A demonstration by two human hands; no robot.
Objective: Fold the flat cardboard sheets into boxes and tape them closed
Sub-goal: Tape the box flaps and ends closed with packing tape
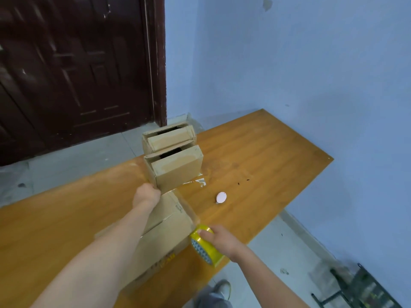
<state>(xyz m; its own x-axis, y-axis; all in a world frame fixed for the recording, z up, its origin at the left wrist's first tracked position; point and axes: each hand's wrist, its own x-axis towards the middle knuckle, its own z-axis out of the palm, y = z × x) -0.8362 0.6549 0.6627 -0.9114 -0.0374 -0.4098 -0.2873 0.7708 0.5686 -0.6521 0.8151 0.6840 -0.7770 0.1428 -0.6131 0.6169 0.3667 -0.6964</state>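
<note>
A folded cardboard box (169,227) lies on the wooden table (255,156) in front of me, its top flaps meeting along a seam. My left hand (146,194) rests at the box's far end, fingers curled over the edge. My right hand (219,237) grips a roll of yellow tape (205,244) at the box's near right corner, and a strip of clear tape (189,207) runs along the box's right edge. Two more folded boxes stand beyond: a nearer box (175,167) and a farther box (169,136), both with open gaps on top.
A small white oval object (221,197) lies on the table right of the boxes. A dark wooden door (73,70) and blue wall stand behind. The table's right edge drops to the grey floor, where a black metal frame (360,290) sits. A shoe (222,287) shows below.
</note>
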